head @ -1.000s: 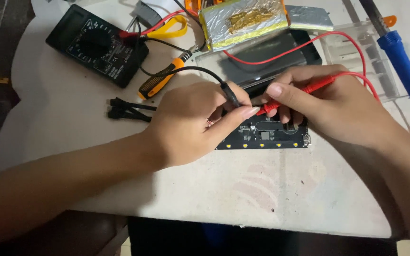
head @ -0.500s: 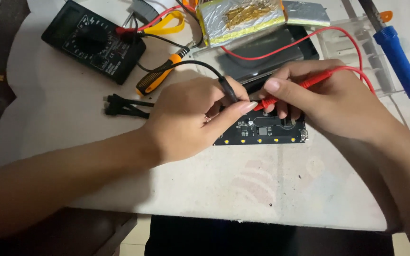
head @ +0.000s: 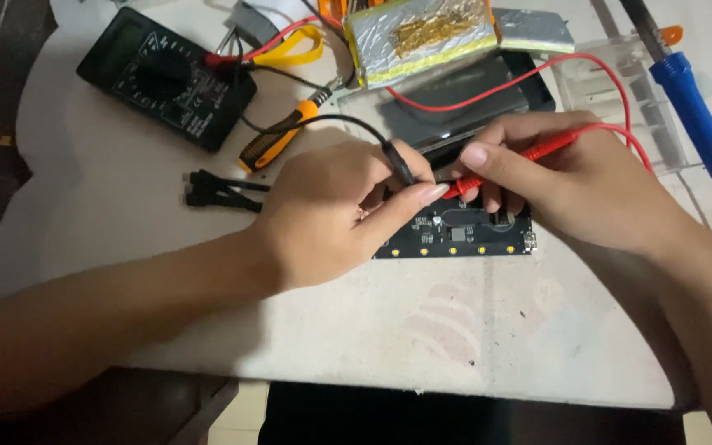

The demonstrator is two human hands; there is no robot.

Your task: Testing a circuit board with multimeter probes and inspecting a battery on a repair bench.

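A black circuit board [head: 463, 237] with a row of small yellow parts lies flat on the white table [head: 471, 330]. My left hand [head: 331, 214] pinches a black meter probe [head: 399, 162], its tip pointing down at the board. My right hand [head: 570, 177] grips a red meter probe [head: 529, 155], angled down to the same spot on the board. Both probe tips are hidden behind my fingers. Their leads run back to a black multimeter [head: 166, 78] at the far left.
An orange-handled screwdriver [head: 278, 138], a black connector [head: 216, 191], a foil-wrapped battery pack [head: 422, 37], a dark flat device [head: 471, 103], a clear plastic case [head: 628, 99] and a blue-handled soldering iron [head: 690, 107] lie behind the board. The table edge runs near me.
Both hands and the probes stay on the board; only the view shifted slightly.
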